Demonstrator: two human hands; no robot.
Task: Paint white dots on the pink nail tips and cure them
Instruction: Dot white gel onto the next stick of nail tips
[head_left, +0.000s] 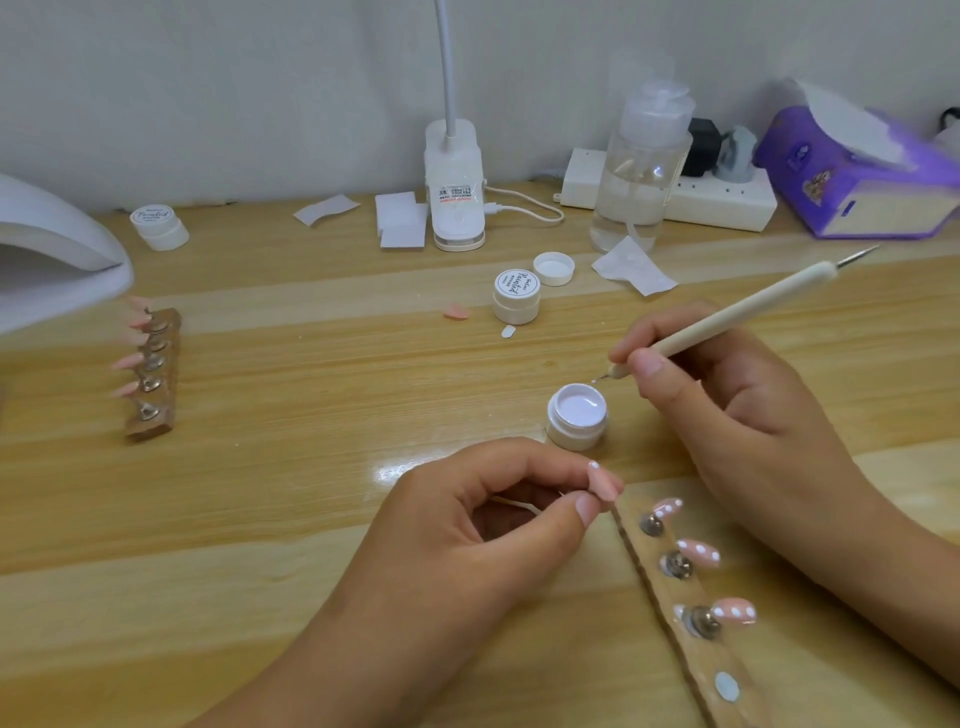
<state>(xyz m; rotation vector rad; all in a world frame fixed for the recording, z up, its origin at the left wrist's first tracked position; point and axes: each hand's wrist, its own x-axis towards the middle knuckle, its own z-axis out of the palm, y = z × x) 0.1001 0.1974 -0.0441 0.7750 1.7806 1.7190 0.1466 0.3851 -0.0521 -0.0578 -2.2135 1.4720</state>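
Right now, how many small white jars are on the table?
3: a closed jar back left near the lamp, a closed jar mid-table beside a loose lid, an open jar by the right hand. None seems hidden.

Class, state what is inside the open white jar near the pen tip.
The open jar holds smooth pale gel near its rim; the gel covers the jar's bottom.

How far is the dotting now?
Done: three tips on the near holder carry white dots. In hand: left hand pinches a tip with one dot; right hand holds the dotting tool at the open jar. Left: pink tips on the far holder look plain; curing under the lamp.
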